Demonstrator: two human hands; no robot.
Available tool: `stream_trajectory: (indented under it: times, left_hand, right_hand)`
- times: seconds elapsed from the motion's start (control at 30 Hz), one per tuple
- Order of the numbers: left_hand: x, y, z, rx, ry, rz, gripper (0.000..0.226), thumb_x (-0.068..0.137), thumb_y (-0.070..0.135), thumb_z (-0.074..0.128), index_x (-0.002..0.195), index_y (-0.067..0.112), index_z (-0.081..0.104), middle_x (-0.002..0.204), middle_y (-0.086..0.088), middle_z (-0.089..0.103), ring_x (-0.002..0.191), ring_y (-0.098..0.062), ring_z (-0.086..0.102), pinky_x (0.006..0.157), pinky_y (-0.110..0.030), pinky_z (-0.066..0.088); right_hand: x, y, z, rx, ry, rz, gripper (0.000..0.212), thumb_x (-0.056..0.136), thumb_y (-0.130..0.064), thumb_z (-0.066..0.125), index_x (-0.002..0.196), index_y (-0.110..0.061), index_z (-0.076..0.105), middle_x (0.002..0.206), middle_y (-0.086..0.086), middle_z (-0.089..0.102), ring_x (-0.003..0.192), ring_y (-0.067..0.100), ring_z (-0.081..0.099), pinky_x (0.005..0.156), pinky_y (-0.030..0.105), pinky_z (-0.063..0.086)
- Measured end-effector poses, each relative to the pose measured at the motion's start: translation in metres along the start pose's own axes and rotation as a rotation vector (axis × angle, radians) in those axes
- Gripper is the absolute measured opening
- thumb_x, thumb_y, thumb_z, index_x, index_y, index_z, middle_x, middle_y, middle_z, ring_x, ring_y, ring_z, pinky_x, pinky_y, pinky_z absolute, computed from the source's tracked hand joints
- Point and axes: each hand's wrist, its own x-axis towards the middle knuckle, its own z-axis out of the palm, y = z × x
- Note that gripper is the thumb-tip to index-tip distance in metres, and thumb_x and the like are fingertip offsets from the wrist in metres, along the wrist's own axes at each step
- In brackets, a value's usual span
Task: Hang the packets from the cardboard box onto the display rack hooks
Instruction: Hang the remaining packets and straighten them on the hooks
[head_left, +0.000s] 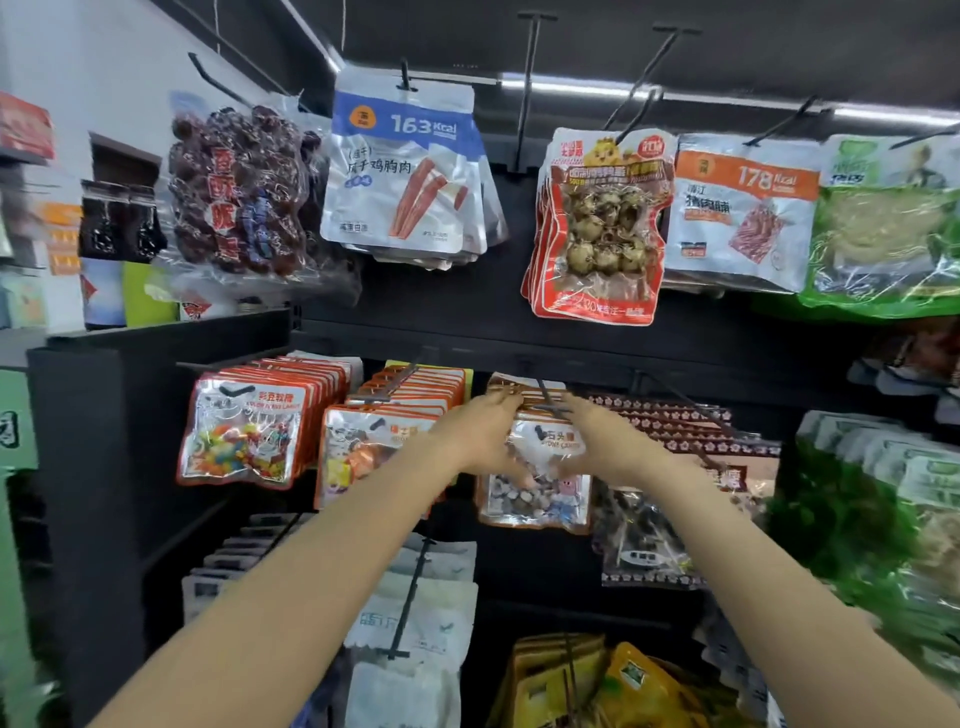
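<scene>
Packet (535, 483), clear-fronted with an orange border and small dark and pale sweets inside, hangs at the front of a row of like packets on a black display rack hook (550, 402) in the middle tier of the rack, held on both sides. Left hand (485, 439): fingers reach to the packet's top left edge by the hook, thumb low on the clear front, gripping it. Right hand (602, 441): fingers curl at the packet's top right edge just beside the hook, thumb on the front, also gripping it. Both bare forearms rise from the lower corners of the head view. Neighbouring stock, same tier: colourful candy packets (244, 431) far left, a second orange-bordered row (374, 447) just beside the left hand, dark-topped packets (670, 431) to the right. Upper tier: bag of dark red dates (239, 197), blue-and-white chicken packets (410, 171), red quail egg packets (597, 223), orange-and-white packets (743, 208), green packets (888, 228). Lower tier: white packets (421, 613) and yellow packets (623, 686). Cardboard box not in view.
</scene>
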Motion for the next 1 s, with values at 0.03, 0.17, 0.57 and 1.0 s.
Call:
stream_trajectory:
  times: [0.03, 0.17, 0.57, 1.0]
  left_hand:
    - [0.000, 0.001, 0.002, -0.003, 0.011, -0.001, 0.108, 0.070, 0.048, 0.076, 0.150, 0.015, 0.012, 0.157, -0.003, 0.015, 0.144, -0.021, 0.018, 0.114, -0.037, 0.024]
    - [0.002, 0.005, 0.004, 0.051, 0.060, -0.018, 0.103, 0.071, 0.049, 0.074, 0.149, 0.014, 0.017, 0.154, -0.005, 0.024, 0.140, -0.022, 0.026, 0.111, -0.037, 0.030]
    - [0.045, 0.003, -0.025, -0.150, 0.068, -0.156, 0.041, 0.095, 0.005, 0.034, 0.132, 0.007, 0.051, 0.135, -0.015, 0.051, 0.121, -0.033, 0.049, 0.099, -0.036, 0.042]
    - [0.095, -0.008, -0.008, 0.047, -0.140, -0.238, 0.037, 0.099, 0.015, 0.033, 0.128, 0.004, 0.053, 0.133, -0.015, 0.052, 0.116, -0.030, 0.052, 0.094, -0.033, 0.041]
  right_hand:
    - [0.005, 0.004, 0.004, -0.040, 0.015, -0.006, 0.088, 0.080, -0.028, 0.074, 0.150, -0.015, 0.022, 0.157, 0.003, 0.019, 0.141, 0.022, 0.026, 0.116, 0.034, 0.024]
    - [0.017, 0.010, 0.007, -0.197, 0.082, -0.034, 0.083, 0.078, -0.035, 0.074, 0.146, -0.016, 0.031, 0.152, 0.004, 0.031, 0.135, 0.024, 0.036, 0.110, 0.038, 0.034]
    - [0.020, 0.008, -0.025, 0.147, 0.046, 0.034, 0.043, 0.100, -0.014, 0.032, 0.141, -0.009, 0.041, 0.131, 0.009, 0.054, 0.113, 0.020, 0.053, 0.092, 0.026, 0.040]
    - [0.068, 0.015, -0.007, 0.047, -0.048, 0.177, 0.043, 0.104, -0.015, 0.018, 0.144, -0.011, 0.034, 0.148, 0.017, 0.036, 0.131, 0.034, 0.039, 0.105, 0.036, 0.035]
